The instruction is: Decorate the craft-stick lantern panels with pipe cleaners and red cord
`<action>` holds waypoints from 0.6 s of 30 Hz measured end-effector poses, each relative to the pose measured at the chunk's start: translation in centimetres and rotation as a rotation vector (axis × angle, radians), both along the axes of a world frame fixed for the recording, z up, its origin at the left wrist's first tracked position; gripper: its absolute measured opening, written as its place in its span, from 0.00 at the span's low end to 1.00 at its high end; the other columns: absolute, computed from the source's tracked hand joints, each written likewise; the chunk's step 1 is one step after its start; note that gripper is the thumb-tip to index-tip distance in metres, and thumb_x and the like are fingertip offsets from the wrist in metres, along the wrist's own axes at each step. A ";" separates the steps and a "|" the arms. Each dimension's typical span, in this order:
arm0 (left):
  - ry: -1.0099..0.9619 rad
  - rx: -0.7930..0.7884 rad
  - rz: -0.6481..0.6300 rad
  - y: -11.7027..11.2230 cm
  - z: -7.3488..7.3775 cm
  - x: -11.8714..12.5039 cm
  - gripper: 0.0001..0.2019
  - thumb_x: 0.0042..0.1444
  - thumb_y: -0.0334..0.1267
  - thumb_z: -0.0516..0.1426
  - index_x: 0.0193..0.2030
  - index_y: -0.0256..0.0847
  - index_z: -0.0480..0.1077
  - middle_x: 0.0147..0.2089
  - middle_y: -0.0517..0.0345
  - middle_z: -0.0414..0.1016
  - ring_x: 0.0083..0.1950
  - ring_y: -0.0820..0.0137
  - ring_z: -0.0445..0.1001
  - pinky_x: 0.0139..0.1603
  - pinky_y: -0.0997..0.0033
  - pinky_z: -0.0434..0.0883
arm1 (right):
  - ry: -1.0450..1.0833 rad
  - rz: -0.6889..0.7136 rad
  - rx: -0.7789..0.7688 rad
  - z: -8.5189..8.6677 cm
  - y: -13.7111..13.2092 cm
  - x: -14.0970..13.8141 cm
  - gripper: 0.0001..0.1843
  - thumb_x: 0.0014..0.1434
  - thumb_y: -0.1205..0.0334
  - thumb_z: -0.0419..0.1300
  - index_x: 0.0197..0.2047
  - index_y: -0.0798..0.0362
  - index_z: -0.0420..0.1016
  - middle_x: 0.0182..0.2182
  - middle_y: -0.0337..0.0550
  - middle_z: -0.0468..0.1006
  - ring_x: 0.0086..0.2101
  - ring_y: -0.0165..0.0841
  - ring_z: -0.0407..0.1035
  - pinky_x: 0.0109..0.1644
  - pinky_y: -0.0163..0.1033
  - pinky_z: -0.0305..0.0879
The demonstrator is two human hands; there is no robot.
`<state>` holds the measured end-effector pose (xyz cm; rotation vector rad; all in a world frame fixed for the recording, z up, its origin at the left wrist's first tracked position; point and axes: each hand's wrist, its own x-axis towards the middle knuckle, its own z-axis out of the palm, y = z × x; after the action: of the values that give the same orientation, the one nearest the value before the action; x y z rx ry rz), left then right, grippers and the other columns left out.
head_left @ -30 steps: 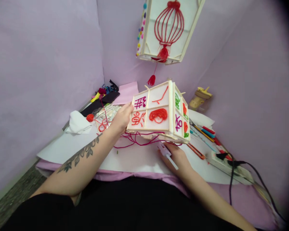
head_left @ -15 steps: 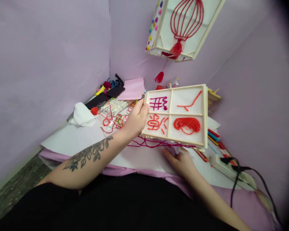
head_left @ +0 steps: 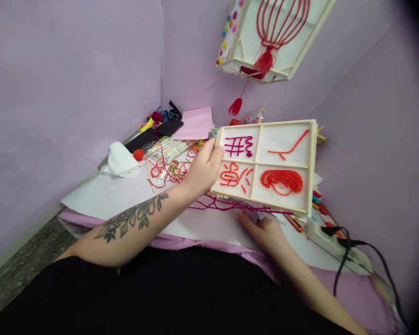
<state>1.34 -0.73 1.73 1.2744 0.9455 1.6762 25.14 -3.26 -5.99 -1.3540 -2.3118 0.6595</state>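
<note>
My left hand (head_left: 206,166) grips the left edge of a lantern (head_left: 255,163), thumb on the front. Pale sticks split its white mesh face into four panes, with purple and red yarn shapes on them. Magenta yarn (head_left: 216,204) runs along under its lower edge. Low on the table, beneath the lantern's bottom edge, my right hand (head_left: 270,235) has its thumb out to the left and its other fingers curled and partly hidden. Something whitish shows by those fingers, but I cannot make it out.
Another lantern (head_left: 282,42) with a red tassel (head_left: 235,107) hangs above. Tangled yarn (head_left: 167,171), a crumpled white cloth (head_left: 120,158) and pink paper (head_left: 194,123) lie left. A power strip (head_left: 338,249) with black cords sits right, by several markers (head_left: 323,211). Purple walls enclose the table.
The lantern in my left hand appears slightly farther right and nearer. My view has shifted a little, moving the hanging lantern up and right. The right hand stays nearly in place.
</note>
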 end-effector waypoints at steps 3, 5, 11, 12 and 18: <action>0.009 0.005 0.002 0.0 0.0 0.0 0.14 0.64 0.39 0.50 0.53 0.40 0.69 0.51 0.52 0.76 0.59 0.61 0.69 0.58 0.62 0.68 | -0.005 -0.078 -0.015 0.4 -0.4 -0.3 0.16 0.62 0.50 0.55 0.42 0.52 0.78 0.24 0.46 0.77 0.33 0.43 0.75 0.31 0.42 0.69; 0.004 0.001 -0.001 -0.1 0.0 0.0 0.14 0.64 0.39 0.50 0.53 0.40 0.69 0.49 0.52 0.77 0.58 0.62 0.70 0.58 0.62 0.68 | 0.006 -0.061 -0.017 0.7 -0.6 -0.5 0.16 0.62 0.50 0.55 0.42 0.51 0.78 0.25 0.46 0.77 0.34 0.43 0.75 0.32 0.43 0.69; -0.023 -0.007 -0.003 0.0 0.0 0.1 0.13 0.63 0.39 0.51 0.52 0.40 0.69 0.49 0.53 0.77 0.58 0.62 0.70 0.58 0.63 0.68 | 0.059 -0.100 0.134 0.7 -0.8 -1.2 0.14 0.61 0.50 0.56 0.41 0.50 0.77 0.25 0.45 0.77 0.37 0.44 0.75 0.34 0.43 0.71; -0.026 -0.005 -0.001 0.0 0.0 0.1 0.13 0.63 0.39 0.51 0.52 0.41 0.70 0.49 0.53 0.77 0.58 0.62 0.70 0.58 0.63 0.68 | 0.059 -0.112 0.144 0.7 -0.8 -1.2 0.14 0.61 0.50 0.56 0.40 0.51 0.77 0.25 0.45 0.76 0.38 0.44 0.75 0.34 0.43 0.71; -0.027 0.003 0.002 0.1 -0.1 0.0 0.12 0.63 0.39 0.51 0.50 0.40 0.70 0.50 0.53 0.76 0.58 0.61 0.70 0.58 0.62 0.68 | 0.032 -0.133 0.070 0.6 -0.8 -1.0 0.16 0.61 0.49 0.56 0.33 0.51 0.76 0.20 0.44 0.73 0.32 0.42 0.74 0.30 0.41 0.68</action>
<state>1.38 -0.58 1.61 1.2500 0.9289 1.6934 24.10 -4.08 -5.36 -1.4398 -2.1761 0.5499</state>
